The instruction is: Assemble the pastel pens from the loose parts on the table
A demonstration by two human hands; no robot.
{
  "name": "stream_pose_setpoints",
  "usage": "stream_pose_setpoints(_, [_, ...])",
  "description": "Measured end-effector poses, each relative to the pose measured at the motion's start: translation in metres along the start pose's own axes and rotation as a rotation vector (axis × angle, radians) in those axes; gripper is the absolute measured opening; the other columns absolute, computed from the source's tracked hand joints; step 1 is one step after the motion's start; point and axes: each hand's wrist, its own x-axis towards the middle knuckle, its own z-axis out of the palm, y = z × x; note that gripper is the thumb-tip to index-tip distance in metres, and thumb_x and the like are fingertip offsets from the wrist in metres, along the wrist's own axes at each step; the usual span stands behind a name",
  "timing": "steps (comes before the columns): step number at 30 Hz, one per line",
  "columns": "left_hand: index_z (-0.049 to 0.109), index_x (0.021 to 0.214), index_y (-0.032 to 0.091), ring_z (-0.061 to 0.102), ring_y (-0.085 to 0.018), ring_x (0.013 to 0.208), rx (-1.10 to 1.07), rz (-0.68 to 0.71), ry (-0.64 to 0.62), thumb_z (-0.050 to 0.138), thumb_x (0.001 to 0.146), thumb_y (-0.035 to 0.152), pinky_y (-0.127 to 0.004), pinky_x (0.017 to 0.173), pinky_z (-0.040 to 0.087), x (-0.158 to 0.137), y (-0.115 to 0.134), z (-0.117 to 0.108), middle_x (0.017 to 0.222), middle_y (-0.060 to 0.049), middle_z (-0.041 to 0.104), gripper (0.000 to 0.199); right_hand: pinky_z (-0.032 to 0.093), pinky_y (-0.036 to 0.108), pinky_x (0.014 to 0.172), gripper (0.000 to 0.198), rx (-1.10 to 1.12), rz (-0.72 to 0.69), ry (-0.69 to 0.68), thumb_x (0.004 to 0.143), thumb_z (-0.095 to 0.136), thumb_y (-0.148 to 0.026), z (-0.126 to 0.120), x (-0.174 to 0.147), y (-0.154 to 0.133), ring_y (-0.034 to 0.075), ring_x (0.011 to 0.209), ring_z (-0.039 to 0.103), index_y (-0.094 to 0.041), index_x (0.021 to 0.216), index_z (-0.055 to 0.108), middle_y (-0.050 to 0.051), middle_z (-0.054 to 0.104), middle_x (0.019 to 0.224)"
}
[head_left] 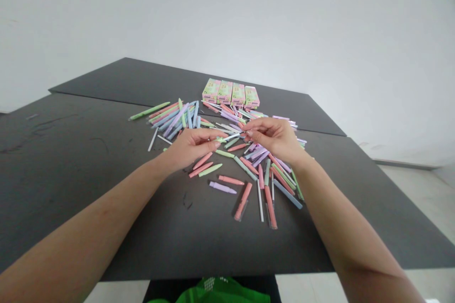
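My left hand [192, 147] pinches a light green pen tip section [221, 140] between thumb and fingers. From the right, my right hand [273, 136] is closed on a thin white pen refill [233, 136], whose left end meets the green piece. Both hands are just above the pile of pen parts. Below them lie red pen tip sections [201, 169], a light green one [210, 170] and a purple one [222, 187]. Under my right hand are purple and red pen barrels [258, 152], partly hidden by it.
A bundle of coloured pens [174, 118] lies left of the pile on the dark table [88, 161]. Several small pink and green boxes [231, 93] stand in a row behind it. Nearer me are a red barrel with a clear end [243, 201] and a loose white refill [260, 201].
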Motion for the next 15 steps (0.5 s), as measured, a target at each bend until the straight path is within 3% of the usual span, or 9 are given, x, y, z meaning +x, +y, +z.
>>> stream_pose_setpoints(15, [0.071, 0.109, 0.014, 0.065, -0.02, 0.093, 0.007, 0.052, -0.056, 0.061, 0.083, 0.034, -0.03, 0.081, 0.051, 0.0002, -0.0066, 0.0017, 0.102, -0.009, 0.073, 0.035, 0.052, 0.025, 0.06, 0.016, -0.005, 0.033, -0.055, 0.08, 0.067, -0.03, 0.0108, -0.0003, 0.0074, 0.013, 0.067, 0.065, -0.015, 0.086, 0.065, 0.003, 0.069, 0.077])
